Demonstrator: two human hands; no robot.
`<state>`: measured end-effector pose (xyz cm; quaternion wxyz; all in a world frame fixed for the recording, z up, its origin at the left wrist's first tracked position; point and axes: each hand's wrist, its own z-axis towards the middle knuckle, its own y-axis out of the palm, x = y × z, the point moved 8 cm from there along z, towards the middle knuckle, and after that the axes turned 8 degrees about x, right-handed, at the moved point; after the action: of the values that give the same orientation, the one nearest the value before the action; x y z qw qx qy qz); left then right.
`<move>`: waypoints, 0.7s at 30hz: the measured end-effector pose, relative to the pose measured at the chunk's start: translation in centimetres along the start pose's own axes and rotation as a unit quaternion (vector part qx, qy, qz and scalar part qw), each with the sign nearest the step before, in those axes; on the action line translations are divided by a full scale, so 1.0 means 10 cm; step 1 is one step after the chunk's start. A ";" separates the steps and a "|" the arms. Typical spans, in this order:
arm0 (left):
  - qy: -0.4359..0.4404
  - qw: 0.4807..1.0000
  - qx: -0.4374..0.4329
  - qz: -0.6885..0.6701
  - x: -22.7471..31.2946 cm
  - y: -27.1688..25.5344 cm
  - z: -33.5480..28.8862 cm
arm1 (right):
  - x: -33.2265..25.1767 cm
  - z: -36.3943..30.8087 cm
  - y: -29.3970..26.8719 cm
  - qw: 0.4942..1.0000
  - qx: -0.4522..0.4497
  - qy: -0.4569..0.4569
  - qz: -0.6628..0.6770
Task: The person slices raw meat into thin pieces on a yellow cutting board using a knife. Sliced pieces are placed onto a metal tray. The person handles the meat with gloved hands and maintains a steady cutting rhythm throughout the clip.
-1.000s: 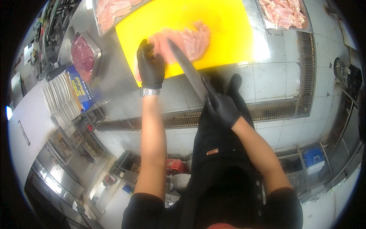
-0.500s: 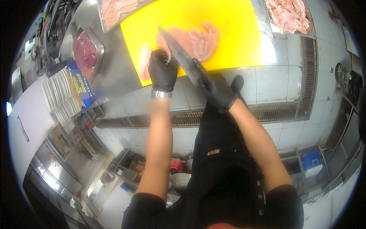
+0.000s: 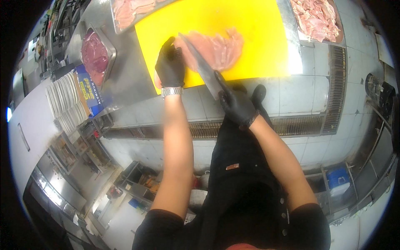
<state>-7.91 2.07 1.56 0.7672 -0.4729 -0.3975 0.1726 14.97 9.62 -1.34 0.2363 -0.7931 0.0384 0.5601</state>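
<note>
A slab of raw pale pink meat [image 3: 221, 50], which looks like chicken breast, lies on the yellow cutting board [image 3: 262, 25]. My gloved right hand [image 3: 236, 103] grips a long knife [image 3: 203, 66] at the board's near edge, its blade slanting up and left along the slab's left side. To the left, my gloved left hand [image 3: 170, 66] rests over the board with its fingers partly stretched and apart. It covers most of a cut strip of meat [image 3: 157, 80], of which only a sliver shows beside the palm.
Trays of pale meat stand beyond the board: pale slices [image 3: 131, 10] at far left, a heap of pieces [image 3: 314, 18] at far right. A metal tray [image 3: 111, 54] of dark red meat, a foil box [image 3: 89, 93] and stacked plates [image 3: 62, 102] are left. A floor grate [image 3: 302, 125] runs below.
My left hand has moved left from the slab's edge onto the cut strip, and its fingers have straightened from a curl around meat. The knife has shifted slightly right and nearer.
</note>
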 end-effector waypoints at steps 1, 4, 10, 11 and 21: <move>-0.051 0.997 -0.024 -0.048 -0.10 0.03 0.05 | 0.00 0.01 -0.01 1.000 -0.005 -0.004 -0.008; -0.071 0.992 -0.038 -0.098 -0.15 0.01 0.10 | -0.01 0.09 -0.04 1.000 0.003 -0.024 -0.007; -0.104 0.983 -0.048 -0.145 -0.20 0.04 0.10 | -0.03 0.21 -0.02 0.995 0.054 -0.073 0.032; -0.106 0.985 -0.047 -0.127 -0.23 0.04 0.09 | -0.05 0.20 -0.01 0.994 0.063 -0.083 0.026; -0.067 0.990 -0.099 -0.068 -0.38 0.10 0.03 | 0.04 -0.03 0.10 1.000 0.000 0.017 0.003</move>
<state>-10.38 0.27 -0.95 0.6978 -0.5058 -0.4949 0.1108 15.04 8.69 -1.93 0.2340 -0.8025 0.0451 0.5470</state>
